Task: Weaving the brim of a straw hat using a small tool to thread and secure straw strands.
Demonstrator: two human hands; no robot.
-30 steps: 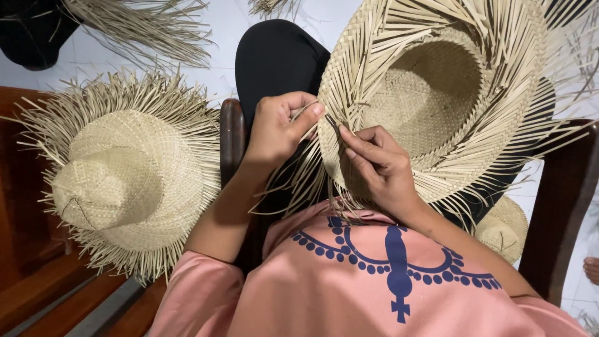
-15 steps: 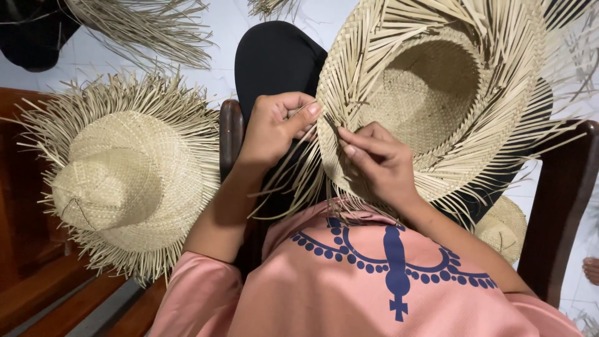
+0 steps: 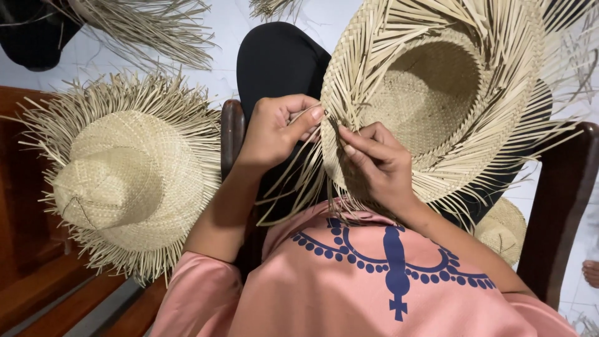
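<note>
The unfinished straw hat (image 3: 437, 106) lies crown-down on the person's lap, its hollow crown facing the camera, with the woven brim at about 1 o'clock from both hands. The working edge of the brim runs on a long axis from roughly 12 o'clock down to 6 o'clock, directly between the hands; loose straw strands (image 3: 293, 187) hang from it toward 7 o'clock.

Left hand (image 3: 277, 131): closed narrowly, thumb and forefinger pinching a single strand at the brim edge, which lies at 3 o'clock from the hand. Right hand (image 3: 374, 165): fingers curled narrowly, fingertips pressed on the brim edge, which lies at 11 o'clock from the hand, the palm resting against the brim's underside. The two hands are just beside each other, both touching the brim; neither is clearly nearer to the working point.

Surroundings:
- A second straw hat (image 3: 125, 175), crown up with a ragged fringe of unwoven ends, rests at 9 o'clock on a brown wooden bench (image 3: 37, 293).
- The dark wooden chair arm (image 3: 232, 134) stands upright just beside the left wrist.
- Bundles of loose straw (image 3: 150, 28) lie at 11 o'clock on the pale floor (image 3: 228, 37).
- A part of a third woven hat (image 3: 502, 231) shows at 4 o'clock, under the brim.
- The pink shirt (image 3: 374, 293) at 6 o'clock carries a dark blue embroidered motif.

No packages, labels or signs are visible.
</note>
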